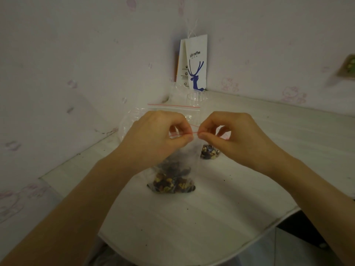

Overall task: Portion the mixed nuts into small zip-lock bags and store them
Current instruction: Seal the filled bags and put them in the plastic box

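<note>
Worktop (249,179): pale, crumb-speckled, set into a wall corner. A paper coffee bag (197,73) is stood upright in that corner, with empty zip-lock bags (172,108) in front of it.

Left hand (155,135) and right hand (234,133): both are held in a narrow pinch on the top of the small zip-lock bag (172,169), which hangs below them. Whether it rests on the worktop cannot be told. A second filled bag (209,151) lies just behind.

Mixed nuts (171,184) are gathered in the held bag's bottom. The thumbs nearly meet at the middle of the red seal strip (184,133).

Risk, as judged: if the strip is pressed unevenly, a gap may be left and nuts spilled in storage. Trapped air could also pop the seal.
</note>
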